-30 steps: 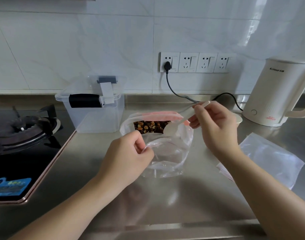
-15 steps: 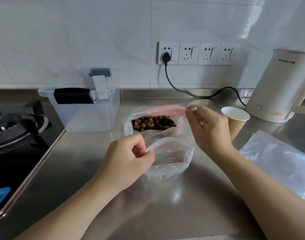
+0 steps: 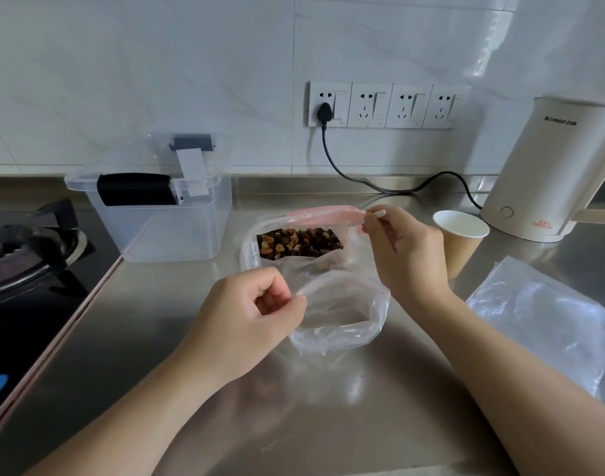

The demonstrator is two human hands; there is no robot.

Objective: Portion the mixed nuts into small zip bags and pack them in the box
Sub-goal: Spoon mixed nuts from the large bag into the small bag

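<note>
A large clear bag with a pink zip strip (image 3: 323, 213) stands open on the steel counter, and mixed nuts (image 3: 299, 242) show inside it. In front of it a small clear zip bag (image 3: 338, 314) is held open; my left hand (image 3: 249, 321) pinches its near rim. My right hand (image 3: 405, 252) grips a white plastic spoon (image 3: 380, 213) whose bowl dips into the large bag and is hidden. The clear plastic box (image 3: 163, 214) sits at the back left.
A paper cup (image 3: 460, 235) stands just right of my right hand, a cream kettle (image 3: 548, 173) behind it with its cord to the wall sockets. More small clear bags (image 3: 541, 321) lie on the right. A gas hob (image 3: 23, 269) fills the left side.
My right hand has tipped the spoon's bowl down into the large bag; earlier it was held above the bags. My left hand keeps its pinch on the small bag.
</note>
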